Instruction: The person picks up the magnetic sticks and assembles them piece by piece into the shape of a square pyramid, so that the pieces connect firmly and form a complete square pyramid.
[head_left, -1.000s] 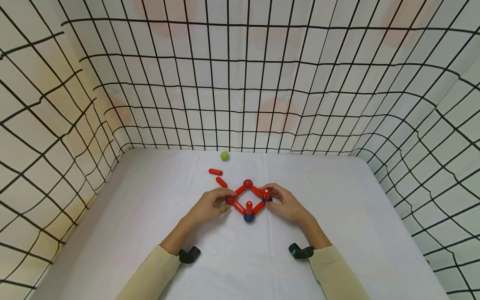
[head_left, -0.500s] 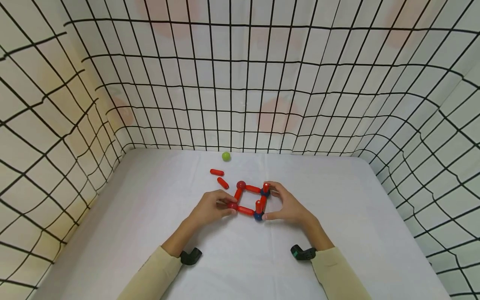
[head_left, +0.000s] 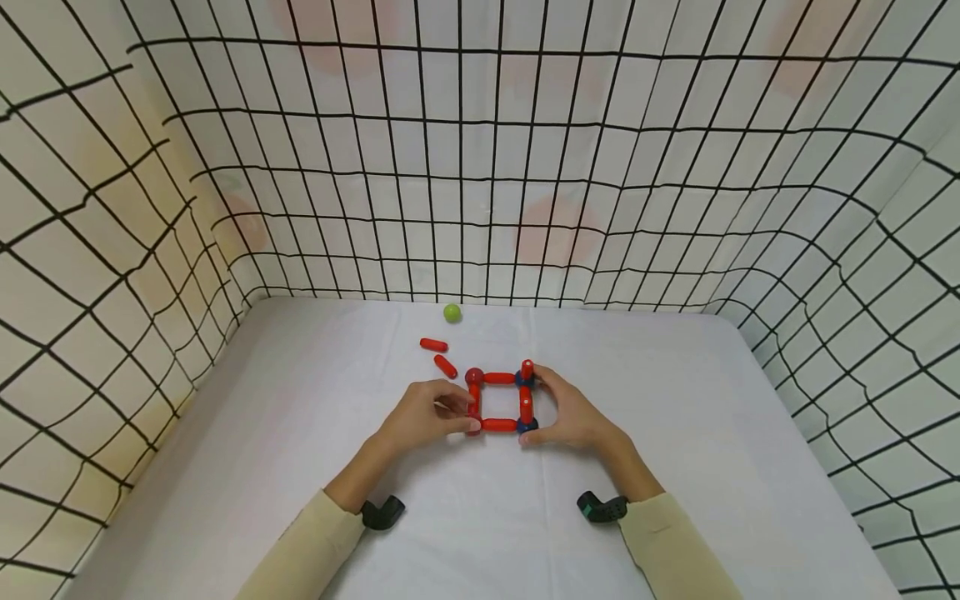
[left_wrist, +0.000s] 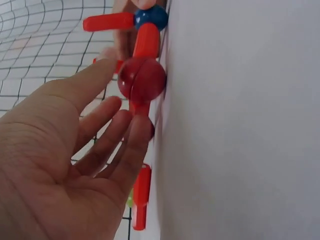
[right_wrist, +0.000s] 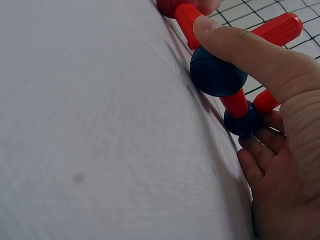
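Note:
A square frame of red rods joined by balls lies flat on the white table. Its left corners are dark red balls, its right corners blue balls. A short red rod stands upright on the far blue ball. My left hand rests against the frame's left side, with straight fingers and the thumb beside the near red ball. My right hand grips the right side. Its thumb presses the near blue ball, and its fingers curl behind the far blue ball.
Two loose red rods lie just beyond the frame's left corner. A green ball sits by the back wall. Black-gridded fabric walls enclose the table on three sides.
Both hands have turned the frame counterclockwise on the table. It stood as a diamond and now sits square to me, and the hands followed its sides.

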